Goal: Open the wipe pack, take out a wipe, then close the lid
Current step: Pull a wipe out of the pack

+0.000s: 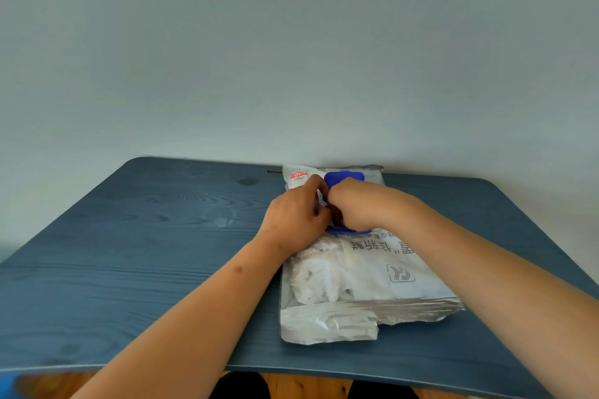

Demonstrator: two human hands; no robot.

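The silver-white wipe pack [372,272] lies flat on the blue table [146,253], right of centre. Its blue lid [345,177] is flipped up at the far end, and the near edge of the blue lid frame [348,231] shows below my hands. My left hand [296,217] rests on the pack with fingers curled and pinched at the opening. My right hand [351,204] is bent down over the opening, its fingertips hidden. A small white patch [322,198] shows between the hands. A crumpled white area [311,272] shows on the pack's left side; wipe or print, I cannot tell.
A pale wall stands right behind the table's far edge. A thin brown stick [275,172] pokes out behind the pack's far left corner. The table's near edge [291,369] runs below my forearms, with wooden floor beneath.
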